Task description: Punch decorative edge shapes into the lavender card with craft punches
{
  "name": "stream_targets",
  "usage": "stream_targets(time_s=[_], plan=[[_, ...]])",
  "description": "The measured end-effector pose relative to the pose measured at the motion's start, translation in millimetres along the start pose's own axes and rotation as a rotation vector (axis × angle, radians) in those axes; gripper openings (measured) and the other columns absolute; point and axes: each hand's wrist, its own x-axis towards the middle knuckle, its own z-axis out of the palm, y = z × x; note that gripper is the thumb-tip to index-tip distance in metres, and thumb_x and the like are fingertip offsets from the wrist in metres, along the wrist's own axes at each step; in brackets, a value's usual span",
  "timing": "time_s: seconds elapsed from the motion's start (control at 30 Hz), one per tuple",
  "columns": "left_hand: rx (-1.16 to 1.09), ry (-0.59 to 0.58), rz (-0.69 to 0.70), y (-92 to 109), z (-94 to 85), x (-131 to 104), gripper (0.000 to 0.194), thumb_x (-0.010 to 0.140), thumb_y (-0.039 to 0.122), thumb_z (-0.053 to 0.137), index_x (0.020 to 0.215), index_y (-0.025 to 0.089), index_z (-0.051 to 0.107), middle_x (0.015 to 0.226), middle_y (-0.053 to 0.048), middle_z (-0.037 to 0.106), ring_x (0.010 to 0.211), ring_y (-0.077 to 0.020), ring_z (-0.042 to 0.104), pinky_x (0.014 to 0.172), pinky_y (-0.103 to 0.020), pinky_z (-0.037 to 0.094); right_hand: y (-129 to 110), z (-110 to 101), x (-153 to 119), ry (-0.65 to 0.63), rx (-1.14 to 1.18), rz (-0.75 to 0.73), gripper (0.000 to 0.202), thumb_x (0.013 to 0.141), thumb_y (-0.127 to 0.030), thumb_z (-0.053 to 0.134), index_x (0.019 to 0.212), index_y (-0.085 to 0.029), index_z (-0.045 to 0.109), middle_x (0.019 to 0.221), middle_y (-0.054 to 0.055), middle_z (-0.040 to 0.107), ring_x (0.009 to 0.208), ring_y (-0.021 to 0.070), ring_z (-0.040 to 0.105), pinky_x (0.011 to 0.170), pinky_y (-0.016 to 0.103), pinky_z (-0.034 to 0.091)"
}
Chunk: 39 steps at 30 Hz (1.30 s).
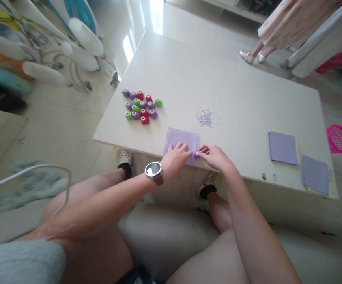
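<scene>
A square sheet of purple paper [180,136] lies at the table's near edge, with small punched holes along its left, top and right sides. My left hand [175,157] rests on it with fingers spread, wearing a watch at the wrist. At the sheet's right edge, my right hand [213,154] grips a small purple craft punch [195,154] between thumb and fingers; the left fingertips come close to it. Beyond the sheet is a pile of tiny purple and yellow paper bits [205,117]. Several purple, green and red punches [142,104] stand grouped at the left.
On the right of the white table [236,90] lie a stack of purple paper [283,147] and another paper stack [315,174] with rough edges. A pink basket [341,139] stands beyond the right edge. Another person's feet [249,56] show at the far side.
</scene>
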Motion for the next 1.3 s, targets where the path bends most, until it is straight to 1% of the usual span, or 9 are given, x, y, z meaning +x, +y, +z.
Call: stream_targets(time_s=[0.13, 0.23, 0.33, 0.43, 0.67, 0.8, 0.97, 1.13, 1.3], plan=[[-0.002, -0.011, -0.004, 0.4, -0.6, -0.3, 0.038, 0.101, 0.013, 0.051, 0.137, 0.022, 0.058, 0.141, -0.016, 0.057, 0.135, -0.0323, 0.049, 0.110, -0.061, 0.049, -0.7, 0.0, 0.3, 0.018, -0.020, 0.019, 0.009, 0.093, -0.025, 0.077, 0.095, -0.017, 0.073, 0.098, 0.009, 0.080, 0.087, 0.0191, 0.072, 0.078, 0.027, 0.051], [-0.004, -0.013, 0.013, -0.1, -3.1, -1.7, 0.050, 0.100, 0.013, 0.051, 0.149, 0.025, 0.050, 0.142, -0.016, 0.056, 0.135, -0.0328, 0.048, 0.111, -0.062, 0.048, 0.6, 1.1, 2.9, 0.046, -0.030, 0.058, 0.012, 0.090, -0.026, 0.079, 0.093, -0.017, 0.071, 0.092, 0.007, 0.079, 0.082, 0.0184, 0.071, 0.073, 0.027, 0.049], [-0.004, -0.039, 0.035, -1.4, -7.9, -3.2, 0.065, 0.099, 0.012, 0.052, 0.160, 0.031, 0.039, 0.144, -0.016, 0.055, 0.137, -0.0334, 0.048, 0.112, -0.063, 0.048, 3.4, 2.6, 8.5, 0.075, -0.042, 0.070, 0.015, 0.085, -0.025, 0.081, 0.089, -0.018, 0.069, 0.088, 0.005, 0.077, 0.079, 0.0172, 0.068, 0.070, 0.026, 0.047], [-0.004, -0.073, 0.055, -2.8, -12.3, -3.6, 0.073, 0.098, 0.013, 0.054, 0.164, 0.035, 0.034, 0.147, -0.016, 0.053, 0.138, -0.0338, 0.047, 0.113, -0.063, 0.047, 5.7, 3.3, 15.4, 0.078, -0.051, 0.064, 0.017, 0.079, -0.021, 0.083, 0.082, -0.019, 0.066, 0.085, 0.003, 0.076, 0.076, 0.0161, 0.066, 0.068, 0.026, 0.045], [0.000, -0.077, 0.061, -2.8, -12.6, -2.0, 0.073, 0.095, 0.014, 0.055, 0.163, 0.035, 0.038, 0.147, -0.017, 0.052, 0.133, -0.0350, 0.048, 0.108, -0.062, 0.050, 6.5, 1.4, 24.7, 0.024, -0.077, 0.120, 0.018, 0.075, -0.022, 0.082, 0.075, -0.020, 0.064, 0.072, -0.001, 0.070, 0.068, 0.0146, 0.060, 0.064, 0.027, 0.041], [0.000, -0.069, 0.047, -1.8, -11.5, -0.3, 0.072, 0.094, 0.014, 0.057, 0.160, 0.035, 0.042, 0.145, -0.017, 0.053, 0.131, -0.0359, 0.048, 0.105, -0.062, 0.052, 7.2, 0.6, 25.4, -0.001, -0.082, 0.137, 0.017, 0.077, -0.023, 0.081, 0.076, -0.019, 0.065, 0.070, -0.001, 0.069, 0.064, 0.0136, 0.058, 0.061, 0.026, 0.039], [0.004, -0.065, 0.050, -2.9, -9.5, 1.4, 0.072, 0.095, 0.017, 0.060, 0.161, 0.037, 0.041, 0.143, -0.016, 0.055, 0.131, -0.0354, 0.047, 0.105, -0.060, 0.052, 4.1, 1.0, 22.7, -0.008, -0.111, 0.139, 0.016, 0.078, -0.025, 0.081, 0.077, -0.019, 0.066, 0.070, 0.000, 0.070, 0.065, 0.0141, 0.060, 0.061, 0.026, 0.040], [0.015, -0.050, 0.055, -3.0, -9.1, 0.8, 0.065, 0.097, 0.017, 0.057, 0.158, 0.035, 0.045, 0.142, -0.017, 0.055, 0.128, -0.0351, 0.049, 0.103, -0.060, 0.053, -1.0, -0.4, 18.2, -0.022, -0.140, 0.144, 0.017, 0.082, -0.026, 0.079, 0.074, -0.019, 0.066, 0.067, 0.000, 0.069, 0.064, 0.0135, 0.060, 0.060, 0.025, 0.039], [0.003, -0.060, 0.056, -3.0, -11.4, 0.1, 0.067, 0.096, 0.016, 0.056, 0.159, 0.036, 0.044, 0.141, -0.016, 0.055, 0.127, -0.0348, 0.049, 0.102, -0.058, 0.054, -3.0, -2.2, 17.7, -0.039, -0.149, 0.159, 0.016, 0.084, -0.026, 0.080, 0.075, -0.019, 0.069, 0.064, 0.000, 0.070, 0.062, 0.0133, 0.060, 0.059, 0.026, 0.039]])
